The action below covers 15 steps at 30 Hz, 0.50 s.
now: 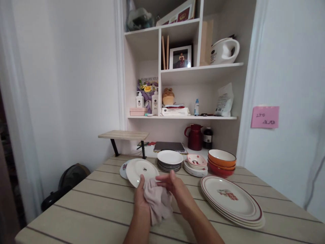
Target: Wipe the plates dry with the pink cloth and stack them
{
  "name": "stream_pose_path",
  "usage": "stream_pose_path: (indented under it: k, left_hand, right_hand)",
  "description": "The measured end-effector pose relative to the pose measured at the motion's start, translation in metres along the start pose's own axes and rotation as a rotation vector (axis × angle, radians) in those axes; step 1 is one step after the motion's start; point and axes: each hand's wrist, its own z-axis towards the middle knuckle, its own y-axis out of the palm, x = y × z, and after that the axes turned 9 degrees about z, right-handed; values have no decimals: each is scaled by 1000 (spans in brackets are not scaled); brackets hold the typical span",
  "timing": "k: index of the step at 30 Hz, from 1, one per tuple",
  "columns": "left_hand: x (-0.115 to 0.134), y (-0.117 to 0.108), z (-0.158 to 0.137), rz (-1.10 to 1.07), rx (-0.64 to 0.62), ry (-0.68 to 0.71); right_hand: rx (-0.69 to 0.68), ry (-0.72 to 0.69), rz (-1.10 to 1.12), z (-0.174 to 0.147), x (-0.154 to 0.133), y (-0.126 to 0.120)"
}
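A round white plate (138, 169) with a small dark print is tilted up, gripped at its near edge by my left hand (142, 200), thumb over the rim. Bunched between my two hands is a pale pink cloth (158, 203), its lower end hanging over the table. My right hand (176, 191) has its fingers at the top of the cloth, partly bent, with the thumb raised. Behind the tilted plate, a flower-patterned plate (123, 169) shows only its left edge. The left fingers under the plate and cloth are hidden.
Behind my hands stand a stack of round plates (170, 157), small plates (196, 172) under a pink-rimmed dish (197, 160), and orange and red bowls (221, 166). Oval plates (215, 184) are stacked at right. A small raised stand (124, 135) and a red jug (195, 137) are farther back.
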Motion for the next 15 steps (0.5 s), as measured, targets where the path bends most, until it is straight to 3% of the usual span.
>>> stream_pose_path:
  k: [4,6,8,10,12,15]
  left_hand:
    - [-7,4,2,129,149,251]
    - [-12,6,2,364,219,419]
    - [-15,7,3,671,203,570]
    - [-19,6,4,993,76,733]
    - [-22,7,5,1309,-130,879]
    - [-25,12,4,1732,-405,977]
  right_hand:
    - [259,115,229,13,5,-20]
    - [302,117,238,17,4,-27]
    - [289,130,257,17,0,-29]
    - [222,166,309,16,-4,-30]
    - [158,201,369,16,-7,-32]
    - [183,215,462,17,-4,-41]
